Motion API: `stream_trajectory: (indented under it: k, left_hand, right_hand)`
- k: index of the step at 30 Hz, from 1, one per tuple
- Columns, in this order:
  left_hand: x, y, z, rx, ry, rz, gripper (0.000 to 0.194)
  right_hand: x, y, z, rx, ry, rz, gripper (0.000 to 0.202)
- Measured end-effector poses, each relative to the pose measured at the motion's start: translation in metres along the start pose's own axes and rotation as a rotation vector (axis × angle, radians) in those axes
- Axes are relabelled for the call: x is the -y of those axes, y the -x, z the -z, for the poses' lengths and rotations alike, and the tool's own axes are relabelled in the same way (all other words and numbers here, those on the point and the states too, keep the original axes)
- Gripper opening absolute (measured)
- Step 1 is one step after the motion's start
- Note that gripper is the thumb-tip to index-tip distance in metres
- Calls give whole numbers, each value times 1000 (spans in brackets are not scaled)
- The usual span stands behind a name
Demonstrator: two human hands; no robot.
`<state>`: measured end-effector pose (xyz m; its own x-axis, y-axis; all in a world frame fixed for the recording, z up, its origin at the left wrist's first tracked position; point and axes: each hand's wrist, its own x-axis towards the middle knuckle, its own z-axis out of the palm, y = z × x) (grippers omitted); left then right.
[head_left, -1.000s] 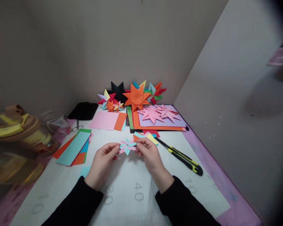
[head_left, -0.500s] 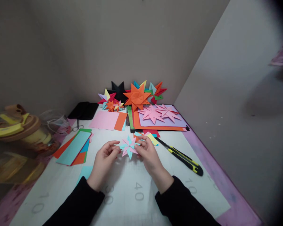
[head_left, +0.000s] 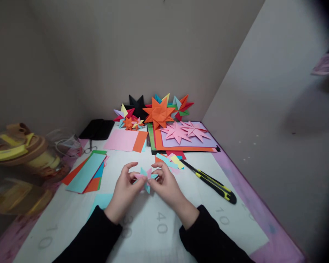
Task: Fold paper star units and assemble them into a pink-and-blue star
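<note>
A small folded paper star (head_left: pixel 147 187) in pink and light blue is held up over the white mat (head_left: pixel 142 241). My left hand (head_left: pixel 128 186) pinches its left side, thumb near the star's centre. From the right, my right hand (head_left: pixel 164 182) grips it in the same way, with the two thumbs almost meeting. Parts of the star are hidden behind the thumbs and fingers. Just behind the right hand lie small paper strips (head_left: pixel 166 160) in light blue, yellow and orange.
A yellow-black utility knife (head_left: pixel 215 184) lies at the right. Coloured paper strips (head_left: pixel 86 173) are fanned at the left, near scissors (head_left: pixel 90 147). Pink stars (head_left: pixel 177 132) rest on stacked sheets; an orange star (head_left: pixel 159 112) leans on the wall. A lidded container (head_left: pixel 33 153) stands far left.
Both hands have closed in on the star, their thumbs now over its middle. The star has moved slightly left and down, and more of it is covered.
</note>
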<state>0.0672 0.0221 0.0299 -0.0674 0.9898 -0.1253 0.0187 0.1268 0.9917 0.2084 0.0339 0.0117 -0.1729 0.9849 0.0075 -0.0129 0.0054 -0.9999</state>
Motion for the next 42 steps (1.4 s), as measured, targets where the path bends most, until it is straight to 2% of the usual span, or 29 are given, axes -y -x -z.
stream_trajectory:
  k: [5, 9, 11, 14, 17, 19, 24, 28, 35, 39, 42]
  left_hand:
    - [0, 0, 1, -61, 46, 39, 52]
    - [1, 0, 2, -43, 21, -26, 48]
    - [2, 2, 5, -32, -74, -143, 38]
    - [3, 4, 10, -27, -330, -446, 16]
    - [3, 4, 15, -44, -538, -743, 13]
    - [3, 4, 17, -68, -624, -862, 15]
    - [3, 5, 18, -141, -777, -1035, 21]
    - [-2, 7, 18, -266, -803, -1194, 24]
    - [-11, 12, 25, -315, -806, -1290, 20]
    - [-10, 12, 25, -297, -803, -1317, 19]
    - [-6, 10, 24, -335, -763, -1309, 20]
  right_hand:
    - [-2, 1, -4, 31, -46, -60, 36]
    - [-2, 1, -3, -70, -2, 27, 31]
    - [-1, 1, 0, -119, 112, 167, 25]
    - [3, 2, 7, -100, 284, 463, 20]
    - [5, 3, 10, -109, 353, 649, 25]
    - [6, 4, 11, -130, 378, 687, 25]
    - [7, 6, 10, -117, 397, 706, 24]
    - [6, 8, 8, -146, 386, 723, 24]
    - [7, 11, 7, -185, 376, 733, 28]
    - [8, 10, 9, -178, 388, 796, 27]
    - [8, 10, 9, -196, 401, 871, 29]
